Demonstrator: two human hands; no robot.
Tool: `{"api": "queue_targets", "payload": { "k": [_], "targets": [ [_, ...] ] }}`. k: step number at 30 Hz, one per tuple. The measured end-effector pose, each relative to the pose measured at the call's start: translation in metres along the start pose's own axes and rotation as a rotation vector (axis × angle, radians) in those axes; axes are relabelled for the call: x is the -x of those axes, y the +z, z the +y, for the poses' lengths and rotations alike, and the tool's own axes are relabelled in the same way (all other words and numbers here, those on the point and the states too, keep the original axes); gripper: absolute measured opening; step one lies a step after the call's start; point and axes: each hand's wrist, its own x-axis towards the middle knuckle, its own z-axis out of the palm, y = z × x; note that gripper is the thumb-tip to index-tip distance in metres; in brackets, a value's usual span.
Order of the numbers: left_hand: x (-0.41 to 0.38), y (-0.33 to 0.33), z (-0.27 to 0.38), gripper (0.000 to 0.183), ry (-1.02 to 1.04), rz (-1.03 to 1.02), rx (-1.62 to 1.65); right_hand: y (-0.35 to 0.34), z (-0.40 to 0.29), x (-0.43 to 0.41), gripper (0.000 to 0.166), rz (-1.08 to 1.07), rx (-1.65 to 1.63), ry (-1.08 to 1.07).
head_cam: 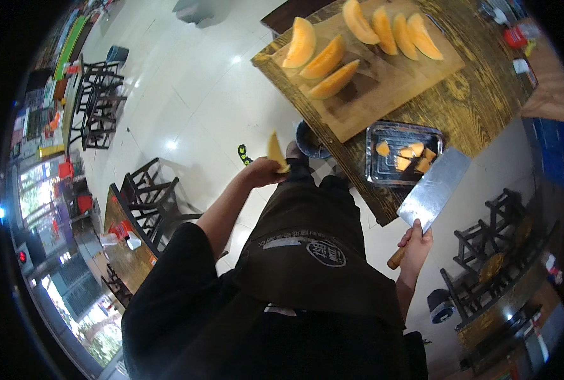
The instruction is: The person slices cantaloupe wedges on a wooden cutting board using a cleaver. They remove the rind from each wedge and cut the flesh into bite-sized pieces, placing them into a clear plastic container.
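My left hand point(264, 172) holds a thin yellowish piece of melon, perhaps rind point(275, 151), over the floor, left of a dark bucket point(310, 142). My right hand point(417, 244) grips a cleaver point(435, 187) near where its blade meets the wooden handle. The blade overlaps the lower right corner of a clear plastic tray point(376, 177), which holds several cut chunks of orange melon point(405, 153). Above the tray, several melon wedges point(327, 57) lie on a wooden cutting board point(396, 85), in two groups.
The board and tray rest on a wooden table point(481, 102) whose near corner points toward me. Dark wooden chairs point(150, 199) stand by another table point(120, 256) at the left, and more chairs at the lower right. A blue crate point(555, 149) is at the far right.
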Motion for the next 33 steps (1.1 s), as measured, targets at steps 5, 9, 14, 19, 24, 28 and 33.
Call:
{"api": "queue_targets", "payload": {
  "k": [5, 9, 14, 19, 24, 28, 33],
  "targets": [
    [-0.057, 0.039, 0.018, 0.037, -0.474, 0.315, 0.999, 0.019, -0.02, -0.006, 0.017, -0.019, 0.087, 0.012],
    [-0.085, 0.051, 0.047, 0.033, -0.219, 0.86, 0.685, 0.025, -0.019, 0.001, 0.018, 0.008, 0.07, -0.002],
    [-0.093, 0.026, 0.131, 0.041, 0.394, 0.769, 0.548, 0.044, -0.013, 0.011, 0.016, -0.013, 0.02, 0.034],
    [-0.127, 0.019, 0.177, 0.05, 0.357, 0.707, 0.504, 0.061, -0.01, 0.028, 0.016, 0.052, -0.048, 0.068],
    [-0.134, 0.006, 0.178, 0.041, 0.319, 0.774, 0.36, 0.072, -0.009, 0.037, 0.018, 0.047, -0.036, 0.058],
    [-0.133, -0.009, 0.172, 0.037, 0.415, 0.635, 0.195, 0.081, -0.008, 0.038, 0.018, 0.028, -0.042, 0.094],
    [-0.105, -0.016, 0.194, 0.039, 0.474, 0.267, 0.004, 0.097, 0.008, 0.027, 0.019, -0.022, 0.005, 0.146]
  ]
}}
